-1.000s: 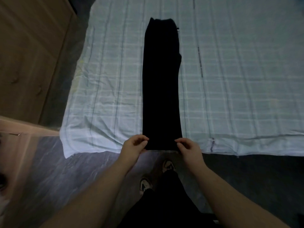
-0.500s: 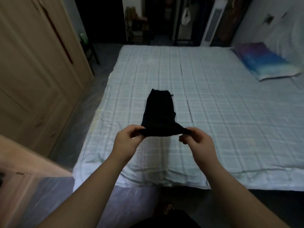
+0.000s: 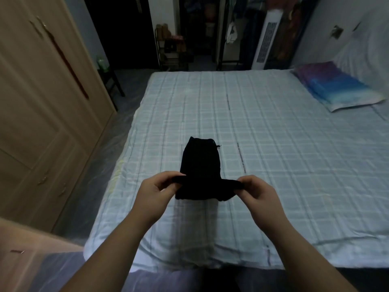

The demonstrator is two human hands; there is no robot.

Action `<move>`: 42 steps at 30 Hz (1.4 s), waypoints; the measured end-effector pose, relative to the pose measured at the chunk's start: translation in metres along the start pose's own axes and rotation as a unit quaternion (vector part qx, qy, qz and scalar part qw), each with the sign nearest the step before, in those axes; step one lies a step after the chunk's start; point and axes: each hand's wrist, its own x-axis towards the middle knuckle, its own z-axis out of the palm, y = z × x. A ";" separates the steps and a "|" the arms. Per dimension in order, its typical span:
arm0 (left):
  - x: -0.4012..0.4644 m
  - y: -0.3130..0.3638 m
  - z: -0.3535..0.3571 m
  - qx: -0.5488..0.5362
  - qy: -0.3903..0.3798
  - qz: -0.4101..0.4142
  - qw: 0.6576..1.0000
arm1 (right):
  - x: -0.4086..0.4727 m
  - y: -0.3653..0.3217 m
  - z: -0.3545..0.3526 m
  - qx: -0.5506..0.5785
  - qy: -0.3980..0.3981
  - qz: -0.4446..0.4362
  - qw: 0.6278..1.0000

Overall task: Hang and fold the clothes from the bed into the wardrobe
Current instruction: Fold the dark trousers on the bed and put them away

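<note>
Both forearms are bare from the lower edge of the frame up to the wrists, with no sleeves, and the left hand [image 3: 154, 191] and right hand [image 3: 257, 193] are ungloved.

black trousers [image 3: 201, 165]: so dark I can't make out folds or seams; the lifted near end covers the part lying beneath it.
my left hand [image 3: 156, 189]: its grip tips are tucked behind the hem.
my right hand [image 3: 257, 193]: thumb tip hidden under the cloth edge.
wardrobe [image 3: 42, 102]: cut off by the left and top edges.
pillow [image 3: 334, 89]: blurred, at the right.
doorway clutter [image 3: 202, 34]: upper centre, too dim and small to identify.
bed [image 3: 294, 165]: right side runs out of frame.
</note>
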 end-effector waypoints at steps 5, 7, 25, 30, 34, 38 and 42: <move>0.074 -0.017 0.016 0.019 -0.005 -0.032 0.999 | 0.077 0.024 -0.005 0.019 0.004 0.043 0.999; 0.113 -0.027 0.023 0.013 0.008 -0.053 0.998 | 0.118 0.037 -0.007 0.025 -0.009 0.059 0.998; 0.445 -0.279 0.073 0.064 0.019 -0.177 0.982 | 0.462 0.291 0.057 -0.014 0.049 0.215 0.975; 0.515 -0.386 0.096 0.164 -0.003 -0.205 0.965 | 0.526 0.379 0.078 -0.145 0.073 0.241 0.957; 0.540 -0.440 0.112 0.264 0.000 -0.174 0.949 | 0.543 0.423 0.088 -0.248 0.060 0.217 0.942; 0.543 -0.476 0.120 0.311 0.001 -0.125 0.942 | 0.546 0.452 0.097 -0.276 0.087 0.165 0.943; 0.551 -0.489 0.123 0.365 -0.030 -0.084 0.927 | 0.544 0.477 0.106 -0.337 0.092 0.050 0.936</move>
